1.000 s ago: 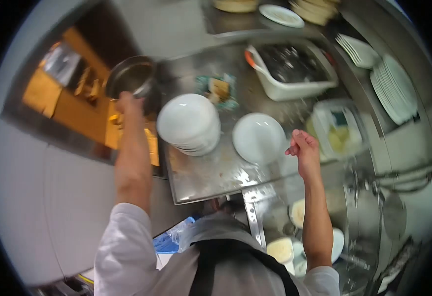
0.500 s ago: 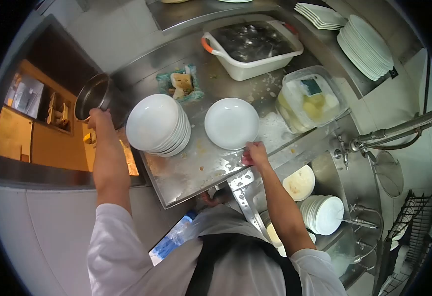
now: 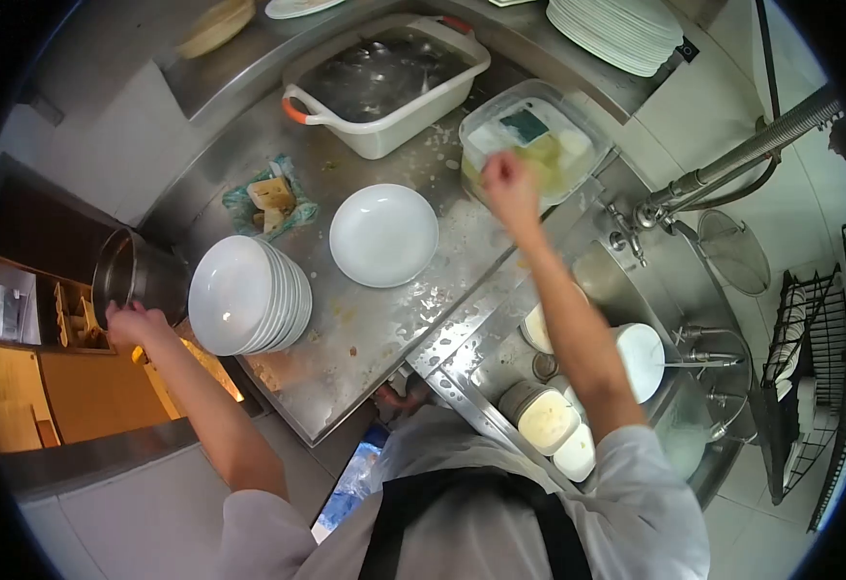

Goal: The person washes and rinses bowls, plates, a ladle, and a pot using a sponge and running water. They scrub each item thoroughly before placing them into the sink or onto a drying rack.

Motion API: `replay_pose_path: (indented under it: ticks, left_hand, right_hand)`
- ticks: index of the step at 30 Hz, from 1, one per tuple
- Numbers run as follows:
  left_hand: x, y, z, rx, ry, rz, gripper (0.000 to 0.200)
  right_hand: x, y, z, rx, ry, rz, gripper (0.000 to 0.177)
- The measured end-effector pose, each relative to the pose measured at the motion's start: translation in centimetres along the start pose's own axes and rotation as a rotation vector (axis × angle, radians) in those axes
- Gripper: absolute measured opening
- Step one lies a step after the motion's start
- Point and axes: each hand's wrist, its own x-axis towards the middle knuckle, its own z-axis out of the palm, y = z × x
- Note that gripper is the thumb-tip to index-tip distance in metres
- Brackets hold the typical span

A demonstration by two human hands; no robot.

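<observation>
At the left, my left hand [image 3: 133, 326] is closed on the rim or handle of a deep metal pot [image 3: 138, 280], beside a stack of white bowls [image 3: 234, 295]. My right hand [image 3: 512, 188] is raised with its fingers closed, over the near side of a clear plastic container [image 3: 578, 159] that holds cloudy liquid and yellow-green pieces. Whether anything small is between those fingers is too blurred to tell. A single white plate [image 3: 384, 235] lies on the steel counter [image 3: 355, 338] between the stack and the container.
A white tub [image 3: 379, 135] of dark water and cutlery stands at the back. Food scraps lie on a green wrapper [image 3: 270, 198]. The sink [image 3: 481, 362] at right holds stacked dishes [image 3: 639, 358] and containers [image 3: 549, 422]. Plates [image 3: 616, 34] sit on the shelf. A faucet [image 3: 650, 213] juts out.
My right hand has left the edge of the single plate and risen rightward to the clear container. My left hand stays at the pot. The view has turned and shifted to the right.
</observation>
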Motion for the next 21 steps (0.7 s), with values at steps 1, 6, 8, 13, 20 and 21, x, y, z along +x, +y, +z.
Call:
replay_pose_path:
  ticks: [1,6,8,13,20,21]
  left_hand:
    - [-2.5,1.3,0.4,-0.057,-0.07,0.043,0.027]
    - [-14.6,2.0,-0.9,-0.224,-0.675,0.272,0.009]
    - [-18.7,1.0,-2.3,-0.077,-0.939,0.332,0.011]
    - [-24.1,-3.3,-6.7,0.257,-1.329,0.099,0.007]
    - [-35.5,-6.9,-8.5,0.294,-1.678,-0.169,0.006]
    - [-37.0,-6.8,-8.8,0.298,-1.763,-0.25,0.007]
  right_hand:
    - [3.1,0.1,-1.4,-0.145,0.149,-0.072,0.018]
    - [8.8,10.2,-1.5,-0.91,-0.102,-0.002,0.042]
    - [10.1,12.0,-0.7,-1.029,-0.161,-0.009,0.047]
    - [13.3,13.4,-2.7,-0.945,-0.266,0.018,0.041]
    - [9.7,9.6,-5.8,-0.946,-0.737,0.177,0.064]
    - [7.9,7.8,-6.0,-0.946,-0.701,0.135,0.063]
